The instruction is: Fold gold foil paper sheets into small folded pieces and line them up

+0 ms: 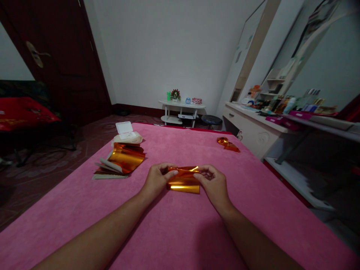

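As I look on over the pink cloth point(168, 228), the left hand point(156, 177) and right hand point(216, 184) pinch the gold foil sheet point(183, 183) mid-cloth, thumbs against fingers at either end | folding, it seems; next move calls for an even crease | foil stack point(128, 157) beyond, left | crumpled foil point(230, 145) farther, right

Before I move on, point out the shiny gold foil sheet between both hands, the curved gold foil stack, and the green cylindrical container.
Shiny gold foil sheet point(183, 181): head view, middle of its front.
Curved gold foil stack point(128, 157): head view, curved upper surface.
Green cylindrical container point(168, 96): head view, its side.
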`<state>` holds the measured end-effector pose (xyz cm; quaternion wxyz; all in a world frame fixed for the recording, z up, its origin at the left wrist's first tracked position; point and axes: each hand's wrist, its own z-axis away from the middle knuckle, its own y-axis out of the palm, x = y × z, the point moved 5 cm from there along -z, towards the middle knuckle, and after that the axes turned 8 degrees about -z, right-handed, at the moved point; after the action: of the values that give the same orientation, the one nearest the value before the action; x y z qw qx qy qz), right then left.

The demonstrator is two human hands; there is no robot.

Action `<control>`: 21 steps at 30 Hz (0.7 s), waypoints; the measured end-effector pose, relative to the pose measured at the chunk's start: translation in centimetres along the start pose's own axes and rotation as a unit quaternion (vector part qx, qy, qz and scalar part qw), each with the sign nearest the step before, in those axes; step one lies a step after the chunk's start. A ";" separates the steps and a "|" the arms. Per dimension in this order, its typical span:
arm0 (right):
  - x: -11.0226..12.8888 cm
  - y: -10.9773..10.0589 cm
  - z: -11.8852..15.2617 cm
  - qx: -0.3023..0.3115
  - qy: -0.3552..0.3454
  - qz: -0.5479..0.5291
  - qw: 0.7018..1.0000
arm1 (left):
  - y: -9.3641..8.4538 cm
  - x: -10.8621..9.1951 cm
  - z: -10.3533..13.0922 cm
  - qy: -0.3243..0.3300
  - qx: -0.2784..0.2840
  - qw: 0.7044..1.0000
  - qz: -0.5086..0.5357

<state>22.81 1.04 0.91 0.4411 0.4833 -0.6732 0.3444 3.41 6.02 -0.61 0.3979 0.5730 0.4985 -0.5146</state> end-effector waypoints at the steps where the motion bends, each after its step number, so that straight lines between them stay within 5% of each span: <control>1: 0.1 0.0 0.0 0.003 -0.011 0.019 1.000 | 0.1 0.0 0.0 -0.003 0.003 1.000 0.000; 9: 1.4 -0.2 -0.1 0.006 -0.094 0.060 0.994 | 0.3 0.0 0.0 -0.007 0.011 1.000 0.023; 14: 1.2 0.0 -0.3 0.040 -0.039 0.020 0.998 | 0.2 -0.4 0.0 0.011 0.013 1.000 0.005; 21: 1.2 -0.4 -0.2 0.007 -0.030 0.044 0.999 | 0.4 -0.6 0.0 0.036 0.039 0.999 0.007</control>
<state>23.04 0.67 2.06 0.4017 0.4661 -0.7047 0.3534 3.78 5.82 0.00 0.3605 0.6097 0.4884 -0.5096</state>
